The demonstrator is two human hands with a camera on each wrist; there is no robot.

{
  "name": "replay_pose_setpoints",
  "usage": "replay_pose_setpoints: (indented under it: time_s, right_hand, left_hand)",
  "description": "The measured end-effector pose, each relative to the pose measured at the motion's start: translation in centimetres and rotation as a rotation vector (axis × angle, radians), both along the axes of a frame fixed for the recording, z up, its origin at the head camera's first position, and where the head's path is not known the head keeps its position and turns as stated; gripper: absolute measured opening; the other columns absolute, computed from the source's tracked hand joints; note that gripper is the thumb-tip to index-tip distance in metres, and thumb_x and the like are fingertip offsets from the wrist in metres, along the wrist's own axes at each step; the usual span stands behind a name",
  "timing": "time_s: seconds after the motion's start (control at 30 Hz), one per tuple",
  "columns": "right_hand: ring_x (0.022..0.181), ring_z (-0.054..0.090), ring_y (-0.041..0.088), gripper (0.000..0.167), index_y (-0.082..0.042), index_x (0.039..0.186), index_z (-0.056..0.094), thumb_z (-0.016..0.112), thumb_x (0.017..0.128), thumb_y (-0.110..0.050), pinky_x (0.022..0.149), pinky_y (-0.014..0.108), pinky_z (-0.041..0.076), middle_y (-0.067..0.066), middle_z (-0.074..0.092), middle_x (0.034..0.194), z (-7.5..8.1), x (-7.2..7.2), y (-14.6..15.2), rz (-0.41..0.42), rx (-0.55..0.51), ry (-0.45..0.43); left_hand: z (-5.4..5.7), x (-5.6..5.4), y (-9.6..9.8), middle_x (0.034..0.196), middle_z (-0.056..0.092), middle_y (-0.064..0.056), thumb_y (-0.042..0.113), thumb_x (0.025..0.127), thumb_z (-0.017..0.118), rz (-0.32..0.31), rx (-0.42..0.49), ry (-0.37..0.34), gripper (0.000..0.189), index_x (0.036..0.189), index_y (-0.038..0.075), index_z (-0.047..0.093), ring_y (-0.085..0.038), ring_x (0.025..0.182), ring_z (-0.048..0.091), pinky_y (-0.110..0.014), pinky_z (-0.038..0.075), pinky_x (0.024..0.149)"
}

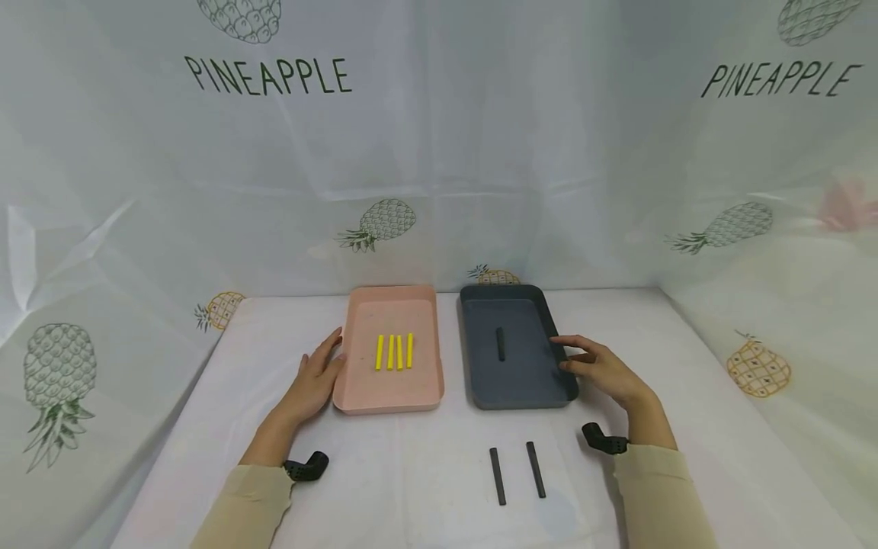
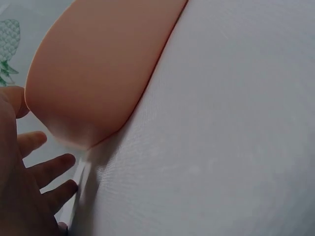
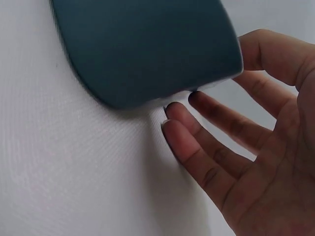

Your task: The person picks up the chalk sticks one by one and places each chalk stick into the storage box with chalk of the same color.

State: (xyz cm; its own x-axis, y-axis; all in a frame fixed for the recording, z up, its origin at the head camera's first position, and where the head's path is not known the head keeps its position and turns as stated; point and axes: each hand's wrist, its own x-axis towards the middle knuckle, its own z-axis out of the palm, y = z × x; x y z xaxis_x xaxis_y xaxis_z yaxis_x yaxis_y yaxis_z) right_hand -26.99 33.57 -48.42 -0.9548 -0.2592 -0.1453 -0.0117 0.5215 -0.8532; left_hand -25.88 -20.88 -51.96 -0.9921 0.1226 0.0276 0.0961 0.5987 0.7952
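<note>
My left hand (image 1: pixel 314 383), fingers loose, touches the pink tray (image 1: pixel 387 393), probably steadying it; four yellow sticks (image 1: pixel 390 352) line up inside. Narrow gap, then the slate-grey tray (image 1: pixel 524 389), one black stick (image 1: pixel 501 345) inside. Two near black sticks (image 1: pixel 497 476) on the table (image 1: pixel 398 480), open room leftward. My right hand (image 1: pixel 605 374), fingers relaxed, ungripping, touches that tray's right rim.

Passable: tablecloth (image 1: pixel 411 473) left of two dark sticks (image 1: pixel 497 476) | Tight: between pink tray (image 1: pixel 391 395), gray tray (image 1: pixel 521 393)

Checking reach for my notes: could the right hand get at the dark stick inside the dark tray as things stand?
Likely yes: the right hand is at the rim of the dark tray, and only that rim appears to stand between it and the dark stick.
</note>
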Motion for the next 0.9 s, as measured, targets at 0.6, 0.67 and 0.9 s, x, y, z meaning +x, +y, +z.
replay_pose_setpoints:
  time_s: [0.6, 0.67, 0.9]
  right_hand:
    - [0.148, 0.039, 0.044, 0.059, -0.021, 0.155, 0.048, 0.069, 0.101, -0.030, 0.118, 0.066, 0.034, 0.021, 0.044, 0.159, -1.0, -0.2, 0.3, 0.020, -0.024, -0.073]
    - [0.149, 0.039, 0.043, 0.058, -0.022, 0.154, 0.048, 0.069, 0.100, -0.030, 0.118, 0.065, 0.033, 0.020, 0.046, 0.158, -0.9, -0.2, 0.4, 0.016, -0.026, -0.079]
    - [0.149, 0.038, 0.048, 0.059, -0.021, 0.155, 0.047, 0.068, 0.101, -0.029, 0.118, 0.072, 0.030, 0.022, 0.041, 0.162, -0.8, -0.1, 0.4, 0.031, -0.029, -0.068]
  left_hand:
    - [2.8, 1.2, 0.8, 0.172, 0.022, -0.017, 0.043, 0.107, 0.054, -0.080, -0.043, 0.055, 0.067, 0.164, 0.017, 0.031, -0.044, 0.161, 0.009, -0.071, -0.003, 0.126]
    - [3.2, 1.4, 1.4, 0.172, 0.022, -0.016, 0.042, 0.106, 0.057, -0.091, -0.037, 0.061, 0.067, 0.163, 0.019, 0.033, -0.043, 0.161, 0.007, -0.071, -0.003, 0.126]
    - [3.9, 2.4, 3.6, 0.170, 0.029, -0.011, 0.033, 0.102, 0.066, -0.144, -0.023, 0.080, 0.066, 0.161, 0.021, 0.038, -0.041, 0.162, 0.009, -0.070, -0.003, 0.127]
